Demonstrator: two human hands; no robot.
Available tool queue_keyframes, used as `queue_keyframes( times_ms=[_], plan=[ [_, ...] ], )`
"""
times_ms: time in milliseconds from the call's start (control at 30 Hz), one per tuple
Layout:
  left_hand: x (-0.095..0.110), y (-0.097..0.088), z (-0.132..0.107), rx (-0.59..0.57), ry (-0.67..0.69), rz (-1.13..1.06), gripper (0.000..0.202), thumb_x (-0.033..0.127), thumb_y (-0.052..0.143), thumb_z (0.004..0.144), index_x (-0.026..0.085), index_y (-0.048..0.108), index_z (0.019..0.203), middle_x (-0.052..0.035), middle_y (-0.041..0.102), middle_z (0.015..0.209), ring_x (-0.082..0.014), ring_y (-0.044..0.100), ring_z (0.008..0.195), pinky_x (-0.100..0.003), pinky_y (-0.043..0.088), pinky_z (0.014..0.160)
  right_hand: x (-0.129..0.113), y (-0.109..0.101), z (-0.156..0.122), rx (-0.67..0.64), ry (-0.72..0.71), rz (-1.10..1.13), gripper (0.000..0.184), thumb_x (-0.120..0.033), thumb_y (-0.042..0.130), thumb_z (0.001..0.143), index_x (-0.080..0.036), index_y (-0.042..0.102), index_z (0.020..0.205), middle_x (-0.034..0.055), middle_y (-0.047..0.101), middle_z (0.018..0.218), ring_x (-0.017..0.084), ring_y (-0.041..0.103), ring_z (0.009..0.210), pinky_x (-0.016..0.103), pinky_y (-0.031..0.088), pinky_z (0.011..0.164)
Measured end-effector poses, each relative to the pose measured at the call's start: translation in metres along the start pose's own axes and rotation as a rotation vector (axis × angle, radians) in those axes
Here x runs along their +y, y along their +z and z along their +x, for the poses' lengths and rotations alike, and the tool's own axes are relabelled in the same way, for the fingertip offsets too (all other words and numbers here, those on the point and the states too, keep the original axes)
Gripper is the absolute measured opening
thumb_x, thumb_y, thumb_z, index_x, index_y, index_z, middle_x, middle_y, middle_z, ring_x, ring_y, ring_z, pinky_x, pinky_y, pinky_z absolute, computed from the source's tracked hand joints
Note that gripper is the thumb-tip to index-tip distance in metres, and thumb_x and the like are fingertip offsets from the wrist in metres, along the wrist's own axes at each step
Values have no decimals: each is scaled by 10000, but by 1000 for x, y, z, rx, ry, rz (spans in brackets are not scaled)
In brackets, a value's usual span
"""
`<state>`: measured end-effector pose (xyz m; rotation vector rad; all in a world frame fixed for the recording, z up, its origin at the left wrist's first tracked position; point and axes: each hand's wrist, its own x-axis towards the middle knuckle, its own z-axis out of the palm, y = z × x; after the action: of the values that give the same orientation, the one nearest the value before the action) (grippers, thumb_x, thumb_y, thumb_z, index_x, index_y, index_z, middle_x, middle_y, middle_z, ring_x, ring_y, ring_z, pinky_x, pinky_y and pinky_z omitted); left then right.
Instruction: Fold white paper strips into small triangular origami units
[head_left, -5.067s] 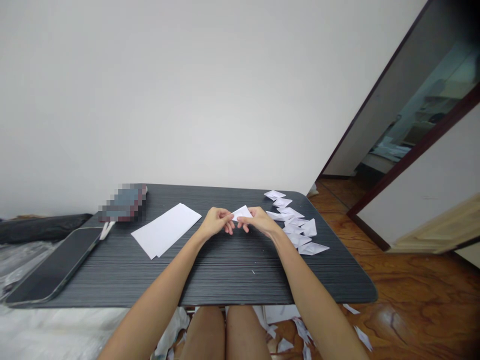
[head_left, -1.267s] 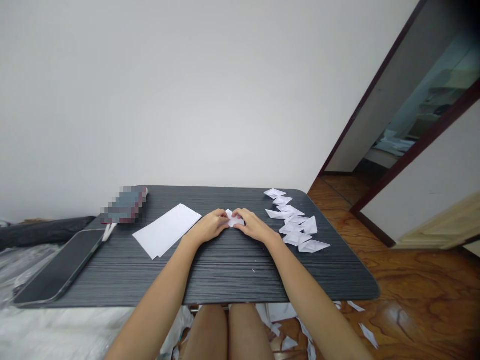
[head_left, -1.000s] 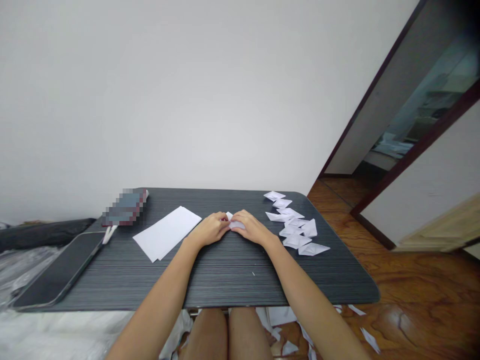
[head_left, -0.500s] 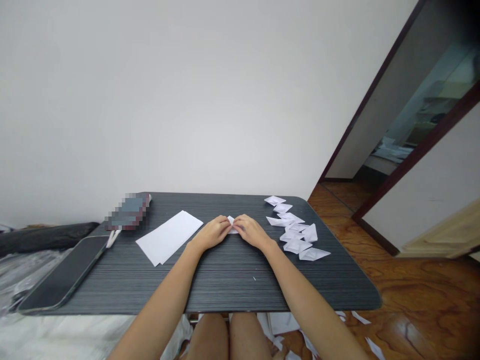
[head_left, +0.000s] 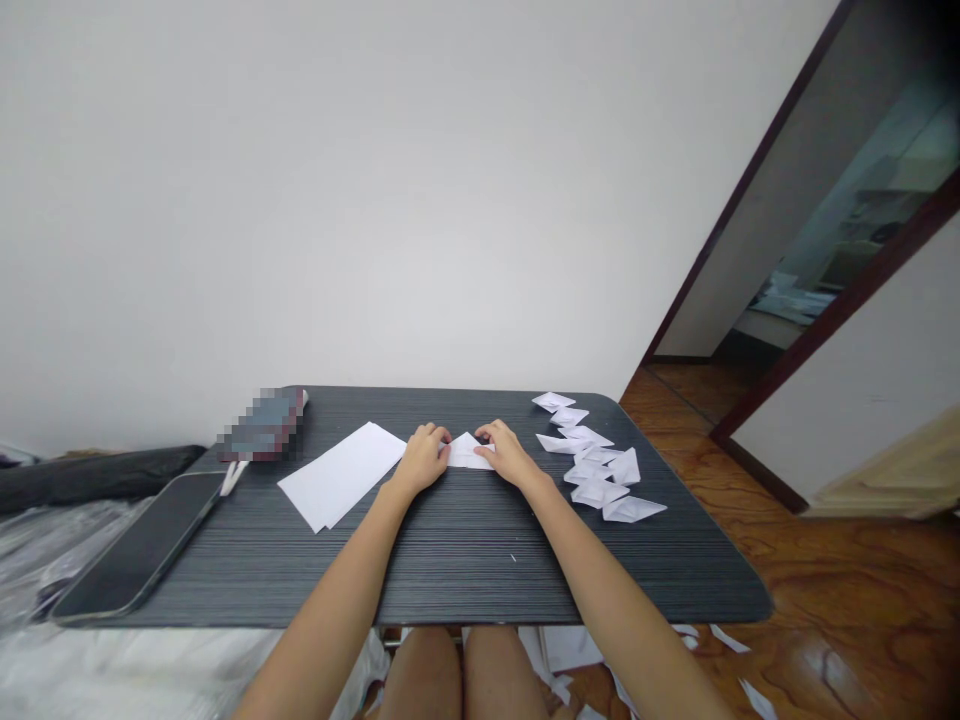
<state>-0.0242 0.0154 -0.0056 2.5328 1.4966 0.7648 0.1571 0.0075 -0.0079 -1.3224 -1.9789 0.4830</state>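
A small folded piece of white paper [head_left: 466,451], with a pointed top and a flat lower strip, lies on the dark table [head_left: 450,560] between my hands. My left hand [head_left: 424,458] pinches its left end, fingers curled. At the right end my right hand [head_left: 504,453] grips the paper between thumb and fingers. Several folded white paper boats [head_left: 596,490] stand in a loose row to the right of my right hand. Left of my left hand lie flat white paper sheets [head_left: 341,477], overlapping.
A phone-like dark slab [head_left: 142,545] lies along the table's left edge. Behind it sits a blurred-out object [head_left: 262,425] with a white cable [head_left: 234,478]. A white wall [head_left: 465,200] rises behind the table. Paper scraps [head_left: 727,638] litter the wooden floor.
My hands have moved apart, from close together over the middle of the folded paper to its two ends. More of the paper shows now. The view has shifted slightly.
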Motion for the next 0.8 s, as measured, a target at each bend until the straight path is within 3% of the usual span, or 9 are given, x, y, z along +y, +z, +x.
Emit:
queue_keyframes(
  times_ms=[167, 267, 433, 600, 800],
  plan=[
    [8, 3, -2, -19, 2, 67, 230, 293, 395, 786, 179, 525, 938, -73, 486, 908, -209, 438, 874, -335, 348, 731, -5, 3, -4, 2, -53, -48, 184, -127, 468, 741, -180, 534, 905, 45, 470, 881, 157, 432, 907, 308, 329, 848],
    [10, 3, 0, -39, -63, 43, 295, 407, 469, 732, 184, 524, 918, -68, 489, 915, -227, 427, 893, -354, 333, 743, -7, 4, -5, 4, -32, -96, 177, -152, 455, 757, -184, 524, 916, 50, 477, 885, 165, 427, 891, 317, 331, 821],
    [13, -3, 4, -78, -182, -124, 280, 369, 561, 651, 171, 503, 841, -39, 525, 849, -206, 457, 820, -343, 342, 722, -10, 3, -5, -16, -1, -116, 298, -327, 572, 687, -187, 498, 939, 43, 515, 910, 180, 440, 858, 317, 327, 755],
    [14, -8, 3, -94, -45, -468, 165, 229, 496, 705, 152, 487, 851, 3, 544, 739, -121, 481, 660, -242, 373, 623, -14, -5, -4, -84, -10, -95, 168, -315, 558, 698, -160, 551, 763, 6, 569, 734, 151, 486, 718, 285, 307, 716],
    [10, -18, 3, -114, 81, -370, 222, 324, 465, 764, 144, 582, 707, 3, 552, 639, -115, 470, 599, -235, 358, 582, -16, -23, -6, -147, -114, -12, 186, -269, 456, 778, -151, 588, 720, -4, 575, 659, 119, 481, 618, 221, 321, 605]
  ],
)
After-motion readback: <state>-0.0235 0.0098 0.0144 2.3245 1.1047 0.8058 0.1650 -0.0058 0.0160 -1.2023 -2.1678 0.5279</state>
